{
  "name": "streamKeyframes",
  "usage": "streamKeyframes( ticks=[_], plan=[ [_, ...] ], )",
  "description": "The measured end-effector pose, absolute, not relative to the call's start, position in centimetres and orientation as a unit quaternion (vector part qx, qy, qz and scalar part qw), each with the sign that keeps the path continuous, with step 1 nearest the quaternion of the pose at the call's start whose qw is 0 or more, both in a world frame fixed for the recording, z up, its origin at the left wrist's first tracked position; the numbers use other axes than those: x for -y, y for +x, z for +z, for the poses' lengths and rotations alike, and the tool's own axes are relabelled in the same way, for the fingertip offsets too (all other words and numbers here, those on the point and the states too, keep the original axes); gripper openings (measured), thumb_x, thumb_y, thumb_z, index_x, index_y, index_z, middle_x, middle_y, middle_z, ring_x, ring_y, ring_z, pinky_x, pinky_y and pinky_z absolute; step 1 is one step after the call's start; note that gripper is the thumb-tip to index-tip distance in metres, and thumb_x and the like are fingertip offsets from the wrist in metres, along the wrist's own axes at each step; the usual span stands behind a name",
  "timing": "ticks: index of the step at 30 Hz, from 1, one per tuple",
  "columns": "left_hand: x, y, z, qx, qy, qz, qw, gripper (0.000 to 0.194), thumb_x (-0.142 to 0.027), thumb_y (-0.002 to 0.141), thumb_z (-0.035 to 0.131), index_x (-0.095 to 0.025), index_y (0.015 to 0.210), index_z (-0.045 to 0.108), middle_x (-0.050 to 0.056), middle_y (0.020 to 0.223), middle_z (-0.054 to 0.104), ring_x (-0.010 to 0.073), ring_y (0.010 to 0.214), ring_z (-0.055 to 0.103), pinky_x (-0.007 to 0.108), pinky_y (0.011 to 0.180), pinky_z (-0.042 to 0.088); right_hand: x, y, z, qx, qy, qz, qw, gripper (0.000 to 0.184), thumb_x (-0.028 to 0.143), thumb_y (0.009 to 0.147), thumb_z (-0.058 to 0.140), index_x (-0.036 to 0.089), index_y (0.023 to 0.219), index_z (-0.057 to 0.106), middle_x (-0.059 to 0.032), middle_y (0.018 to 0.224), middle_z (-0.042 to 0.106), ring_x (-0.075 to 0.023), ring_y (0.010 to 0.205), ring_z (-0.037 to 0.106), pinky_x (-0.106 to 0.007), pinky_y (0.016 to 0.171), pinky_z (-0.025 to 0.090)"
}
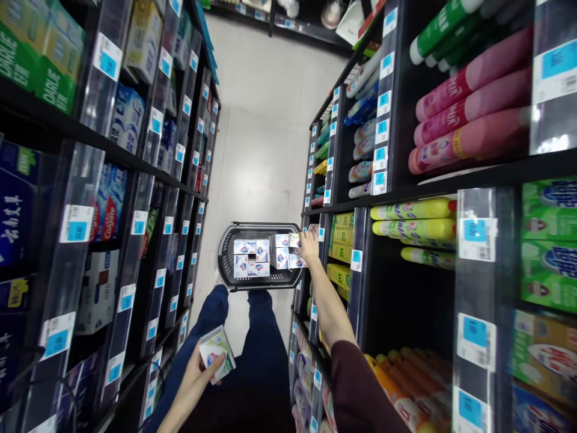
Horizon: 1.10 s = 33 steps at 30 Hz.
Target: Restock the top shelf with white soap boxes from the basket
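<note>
My left hand is closed around a white and green soap box, held low in front of my legs. Ahead on the floor stands a black shopping basket with slotted walls. Inside it, two blocks of white soap boxes with red and blue logos lie side by side. My right hand reaches over the basket's right end, its fingers closed at a soap box with a yellowish patch by the right block. The hand partly covers that box and the basket rim.
Shelves with toothpaste boxes rise close on my left. To the right, shelves hold yellow AXE packs, pink bottles and yellow bottles. A pale tiled floor runs between them to another shelf at the far end.
</note>
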<state>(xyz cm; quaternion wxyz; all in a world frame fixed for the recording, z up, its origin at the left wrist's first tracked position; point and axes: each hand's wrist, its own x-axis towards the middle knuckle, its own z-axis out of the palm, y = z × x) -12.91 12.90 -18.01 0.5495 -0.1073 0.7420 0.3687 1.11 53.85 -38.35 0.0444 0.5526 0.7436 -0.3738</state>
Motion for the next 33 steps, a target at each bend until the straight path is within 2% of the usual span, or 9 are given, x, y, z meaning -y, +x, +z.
streamKeyframes(
  ticks=[4, 7, 10, 13, 16, 19, 23, 29, 33],
  plan=[
    [-13.0, -13.5, -17.2, -0.714, -0.095, 0.384, 0.577, 0.063, -0.055, 0.07, 0.085, -0.021, 0.114, 0.055, -0.001, 0.075, 0.066, 0.0219, 0.06, 0.062, 0.033, 0.048, 0.057, -50.5, 1.8, -34.6, -0.658, 0.627, -0.416, -0.012, 0.049, 0.037, 0.07, 0.074, 0.016, 0.11, 0.054, -0.018, 0.121, 0.062, -0.0332, 0.114, 0.057, -0.05, 0.105, 0.043],
    [-13.1, -15.1, -16.4, -0.693, -0.053, 0.382, 0.61, 0.061, -0.055, 0.072, 0.083, -0.02, 0.113, 0.056, 0.001, 0.079, 0.068, 0.0229, 0.062, 0.063, 0.031, 0.046, 0.053, -46.2, 2.2, -29.0, -0.59, 0.639, -0.489, -0.066, 0.05, 0.059, 0.084, 0.053, 0.018, 0.112, 0.053, -0.0123, 0.106, 0.066, -0.0262, 0.089, 0.064, -0.041, 0.081, 0.054],
    [-13.4, -17.1, -15.0, -0.683, 0.01, 0.38, 0.623, 0.06, -0.056, 0.078, 0.079, -0.019, 0.119, 0.057, 0.003, 0.086, 0.071, 0.0257, 0.073, 0.068, 0.029, 0.052, 0.052, -41.5, 2.0, -22.1, -0.534, 0.613, -0.568, -0.129, 0.058, 0.066, 0.094, 0.026, 0.02, 0.109, 0.057, -0.0096, 0.097, 0.067, -0.0188, 0.064, 0.058, -0.034, 0.061, 0.052],
    [-14.0, -19.2, -12.9, -0.657, 0.091, 0.406, 0.629, 0.063, -0.055, 0.083, 0.074, -0.016, 0.129, 0.056, 0.008, 0.103, 0.073, 0.029, 0.098, 0.069, 0.032, 0.079, 0.056, -37.9, 0.9, -15.2, -0.375, 0.544, -0.705, -0.257, 0.064, 0.073, 0.095, 0.026, 0.02, 0.103, 0.063, -0.0065, 0.085, 0.065, -0.0131, 0.05, 0.046, -0.029, 0.051, 0.045],
    [-14.5, -21.0, -10.6, -0.636, 0.155, 0.418, 0.63, 0.073, -0.059, 0.079, 0.076, -0.011, 0.131, 0.057, 0.013, 0.115, 0.072, 0.0331, 0.108, 0.067, 0.035, 0.091, 0.054, -35.9, -0.6, -9.2, -0.232, 0.457, -0.771, -0.378, 0.051, 0.07, 0.092, 0.048, 0.023, 0.104, 0.065, -0.002, 0.082, 0.064, -0.0128, 0.058, 0.054, -0.026, 0.056, 0.049],
    [-14.8, -22.0, -8.3, -0.619, 0.198, 0.429, 0.627, 0.078, -0.062, 0.075, 0.078, -0.01, 0.129, 0.057, 0.015, 0.114, 0.073, 0.0346, 0.107, 0.068, 0.036, 0.09, 0.054, -35.3, -1.6, -4.0, -0.217, 0.434, -0.74, -0.466, 0.042, 0.057, 0.084, 0.071, 0.024, 0.11, 0.066, -0.0021, 0.096, 0.07, -0.0164, 0.087, 0.067, -0.028, 0.077, 0.057],
    [-15.1, -22.6, -6.0, -0.601, 0.243, 0.448, 0.615, 0.076, -0.066, 0.074, 0.077, -0.012, 0.125, 0.061, 0.013, 0.113, 0.074, 0.035, 0.106, 0.068, 0.036, 0.09, 0.054, -34.7, -2.1, 1.5, -0.284, 0.427, -0.664, -0.544, 0.056, 0.033, 0.075, 0.085, 0.025, 0.125, 0.06, -0.0034, 0.116, 0.072, -0.0176, 0.105, 0.069, -0.029, 0.092, 0.056],
    [-16.4, -22.5, -4.2, -0.57, 0.328, 0.416, 0.628, 0.078, -0.07, 0.072, 0.077, -0.014, 0.124, 0.062, 0.015, 0.121, 0.072, 0.0372, 0.115, 0.065, 0.04, 0.099, 0.052, -33.1, -1.1, 5.3, -0.287, 0.424, -0.646, -0.567, 0.084, 0.025, 0.066, 0.09, 0.028, 0.138, 0.047, -0.0052, 0.123, 0.069, -0.0215, 0.101, 0.072, -0.029, 0.075, 0.061],
    [-16.9, -21.5, -2.7, -0.577, 0.344, 0.406, 0.62, 0.087, -0.076, 0.066, 0.077, -0.013, 0.124, 0.064, 0.017, 0.122, 0.072, 0.0416, 0.122, 0.062, 0.047, 0.108, 0.047, -32.2, 0.7, 5.7, -0.258, 0.424, -0.662, -0.561, 0.073, 0.026, 0.059, 0.093, 0.024, 0.123, 0.058, -0.0034, 0.107, 0.073, -0.023, 0.091, 0.073, -0.031, 0.069, 0.061]
  ],
)
